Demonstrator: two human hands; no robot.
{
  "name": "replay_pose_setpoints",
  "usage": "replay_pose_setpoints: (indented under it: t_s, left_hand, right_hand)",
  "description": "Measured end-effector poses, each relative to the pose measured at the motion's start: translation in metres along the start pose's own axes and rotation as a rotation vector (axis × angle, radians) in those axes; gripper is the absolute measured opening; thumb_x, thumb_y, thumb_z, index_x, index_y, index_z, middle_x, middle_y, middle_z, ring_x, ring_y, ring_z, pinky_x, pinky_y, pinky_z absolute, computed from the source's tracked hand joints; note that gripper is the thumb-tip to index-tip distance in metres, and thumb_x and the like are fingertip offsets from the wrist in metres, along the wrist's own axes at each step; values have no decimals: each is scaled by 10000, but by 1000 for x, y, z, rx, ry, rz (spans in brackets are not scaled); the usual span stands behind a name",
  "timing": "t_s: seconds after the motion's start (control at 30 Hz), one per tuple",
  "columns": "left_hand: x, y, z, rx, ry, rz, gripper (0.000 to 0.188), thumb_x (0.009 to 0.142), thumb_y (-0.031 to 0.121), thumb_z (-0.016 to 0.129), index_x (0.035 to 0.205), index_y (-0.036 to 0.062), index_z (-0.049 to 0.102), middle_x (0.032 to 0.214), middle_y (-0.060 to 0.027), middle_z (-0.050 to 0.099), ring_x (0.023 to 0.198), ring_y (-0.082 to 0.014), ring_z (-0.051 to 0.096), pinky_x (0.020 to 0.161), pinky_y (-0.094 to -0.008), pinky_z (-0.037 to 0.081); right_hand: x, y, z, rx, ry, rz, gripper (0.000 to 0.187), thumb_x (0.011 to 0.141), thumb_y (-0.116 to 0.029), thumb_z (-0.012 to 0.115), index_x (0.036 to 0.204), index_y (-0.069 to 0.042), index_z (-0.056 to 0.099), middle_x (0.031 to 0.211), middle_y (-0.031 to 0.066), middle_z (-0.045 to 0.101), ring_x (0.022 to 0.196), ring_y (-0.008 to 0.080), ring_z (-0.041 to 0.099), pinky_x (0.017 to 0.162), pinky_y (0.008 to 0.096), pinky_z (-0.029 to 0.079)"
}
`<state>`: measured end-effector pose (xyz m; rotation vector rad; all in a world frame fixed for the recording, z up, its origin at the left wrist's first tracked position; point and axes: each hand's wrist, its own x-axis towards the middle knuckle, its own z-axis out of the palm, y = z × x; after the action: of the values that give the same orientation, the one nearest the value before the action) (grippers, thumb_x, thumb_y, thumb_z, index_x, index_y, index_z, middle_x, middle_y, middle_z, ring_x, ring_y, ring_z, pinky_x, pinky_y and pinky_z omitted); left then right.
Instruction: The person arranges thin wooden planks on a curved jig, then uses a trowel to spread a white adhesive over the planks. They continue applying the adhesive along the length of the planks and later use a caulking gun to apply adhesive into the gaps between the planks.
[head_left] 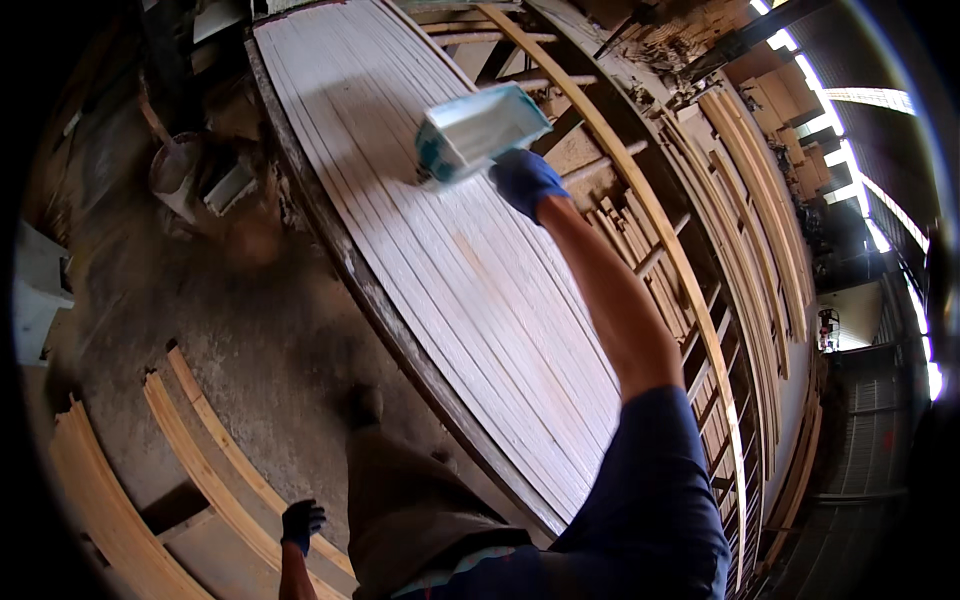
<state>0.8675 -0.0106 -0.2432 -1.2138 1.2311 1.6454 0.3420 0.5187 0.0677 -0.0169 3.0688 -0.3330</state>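
Your right hand (pixel 527 183), in a blue glove, is closed on the near edge of a white and blue-green tub (pixel 483 133) at 12 o'clock, over the white boards (pixel 450 250) on the table (pixel 347 252); you cannot tell whether tub and boards touch. Your left hand (pixel 302 523), in a dark glove, hangs at 7 o'clock with fingers slightly spread, near the long wooden strips (pixel 203 480) toward 8 o'clock.

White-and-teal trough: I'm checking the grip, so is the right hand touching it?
Touching. The head view shows the gloved right hand closed against the near edge of the white-and-teal trough, with no gap between them.
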Motion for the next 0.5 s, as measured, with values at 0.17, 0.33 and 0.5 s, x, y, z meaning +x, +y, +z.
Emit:
replay_pose_setpoints:
  t_s: [0.17, 0.33, 0.5]
  left_hand:
    - [1, 23, -15, 237, 92, -104, 349, 912, 362, 498, 1179, 144, 558, 1007, -96, 673, 799, -242, 640, 709, -386, 460]
    - [55, 12, -69, 159, -349, -268, 415, 915, 370, 495, 1256, 137, 522, 1169, -129, 618, 1019, -316, 588, 897, -441, 409]
    - [69, 64, -4, 391, -339, -159, 370, 926, 325, 475, 1193, 83, 557, 1080, -169, 616, 880, -323, 568, 760, -436, 427]
  right_hand:
    - [68, -25, 17, 252, 126, -167, 303, 851, -121, 516, 1120, -113, 657, 1121, 156, 645, 1018, 312, 612, 872, 382, 477]
    - [-64, 1, 64, 157, 211, -134, 181, 824, -275, 558, 788, -113, 630, 724, 168, 626, 665, 365, 597, 565, 444, 471]
    - [-329, 29, 27, 221, 48, 281, 212, 844, -210, 507, 710, -79, 605, 645, 169, 611, 549, 378, 579, 508, 444, 473]
